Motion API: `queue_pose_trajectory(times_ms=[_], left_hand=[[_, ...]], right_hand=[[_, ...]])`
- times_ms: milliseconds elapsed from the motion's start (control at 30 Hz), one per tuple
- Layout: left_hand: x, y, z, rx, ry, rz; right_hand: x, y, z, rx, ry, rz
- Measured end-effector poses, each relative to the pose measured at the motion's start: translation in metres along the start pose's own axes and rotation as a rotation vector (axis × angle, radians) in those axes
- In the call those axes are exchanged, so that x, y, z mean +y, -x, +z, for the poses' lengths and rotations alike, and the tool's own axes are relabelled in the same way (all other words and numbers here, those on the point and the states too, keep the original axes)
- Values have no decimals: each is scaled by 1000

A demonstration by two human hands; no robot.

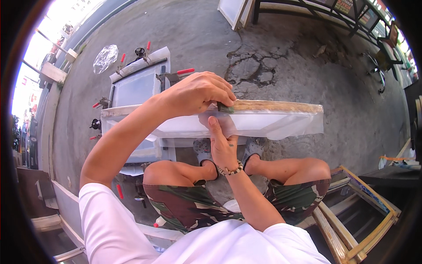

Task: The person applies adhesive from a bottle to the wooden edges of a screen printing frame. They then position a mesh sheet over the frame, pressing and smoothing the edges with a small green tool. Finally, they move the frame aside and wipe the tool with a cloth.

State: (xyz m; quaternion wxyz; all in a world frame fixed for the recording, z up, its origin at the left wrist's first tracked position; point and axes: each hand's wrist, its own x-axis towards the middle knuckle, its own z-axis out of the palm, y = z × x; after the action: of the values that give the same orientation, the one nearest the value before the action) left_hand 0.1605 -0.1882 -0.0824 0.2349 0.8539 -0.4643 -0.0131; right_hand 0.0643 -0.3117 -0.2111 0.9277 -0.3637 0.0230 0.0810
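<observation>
A long wooden frame (277, 105) with translucent white mesh (281, 123) hanging over it lies crosswise above my knees. My left hand (206, 92) curls over its top edge, fingers pressed on a small dark green block (226, 107). Just below, my right hand (223, 147) grips the mesh, thumb in front and fingers partly hidden behind the translucent fabric. Beyond, to the left, another mesh-covered frame (134, 88) lies on the ground, with red-handled clamps (184, 71) along its edges.
Cracked concrete (299, 75) surrounds me. Stacked wooden frames (369, 229) lie at lower right, white panels (231, 11) and a dark metal rack (307, 13) stand at the top, a crumpled plastic piece (105, 58) lies at upper left, and a low ledge (59, 75) runs along the left.
</observation>
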Motion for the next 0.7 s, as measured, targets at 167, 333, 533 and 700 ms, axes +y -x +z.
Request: queue_pose_trajectory(times_ms=[167, 333, 533, 700], left_hand=[[14, 40, -48, -139, -113, -25], [-2, 0, -35, -61, 204, -181], [-14, -66, 12, -165, 246, -87], [-3, -17, -43, -315, 131, -213]], right_hand=[[9, -2, -8, -59, 10, -63], [12, 0, -10, -74, -24, -54], [14, 3, -14, -80, -21, -42], [17, 4, -14, -71, -4, -28]])
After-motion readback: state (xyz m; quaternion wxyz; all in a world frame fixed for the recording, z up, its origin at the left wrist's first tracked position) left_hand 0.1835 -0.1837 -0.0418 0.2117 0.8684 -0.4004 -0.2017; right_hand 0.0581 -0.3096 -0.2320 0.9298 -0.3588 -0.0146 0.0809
